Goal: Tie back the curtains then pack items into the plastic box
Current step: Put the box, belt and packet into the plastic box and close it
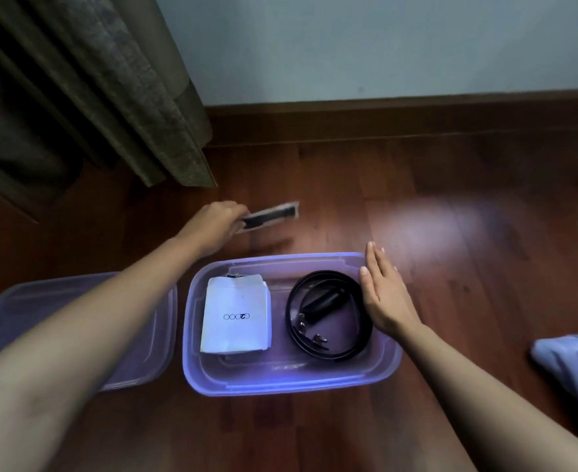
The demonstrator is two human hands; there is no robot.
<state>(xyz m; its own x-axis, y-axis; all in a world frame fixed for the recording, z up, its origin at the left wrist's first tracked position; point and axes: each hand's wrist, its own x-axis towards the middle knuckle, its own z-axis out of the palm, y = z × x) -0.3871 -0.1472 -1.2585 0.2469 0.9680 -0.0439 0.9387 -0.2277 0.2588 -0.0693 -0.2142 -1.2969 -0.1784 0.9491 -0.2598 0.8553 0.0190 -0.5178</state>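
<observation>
Beyond translucent box, left hand grips flat packet.

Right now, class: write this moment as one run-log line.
left hand: grips flat packet beyond box | right hand: open over right rim | inside: white envelope, coiled belt | lid: off

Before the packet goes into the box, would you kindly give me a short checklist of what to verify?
1. Left hand grips the packet: ok.
2. Box open, lid lying beside it: ok.
3. Room inside, with the envelope and the belt: ok, though the packet will probably have to lie on top of them.
4. Right hand clear of the opening: not ok, it is flat over the right rim.
5. Packet closed: cannot tell, blurred.
</observation>
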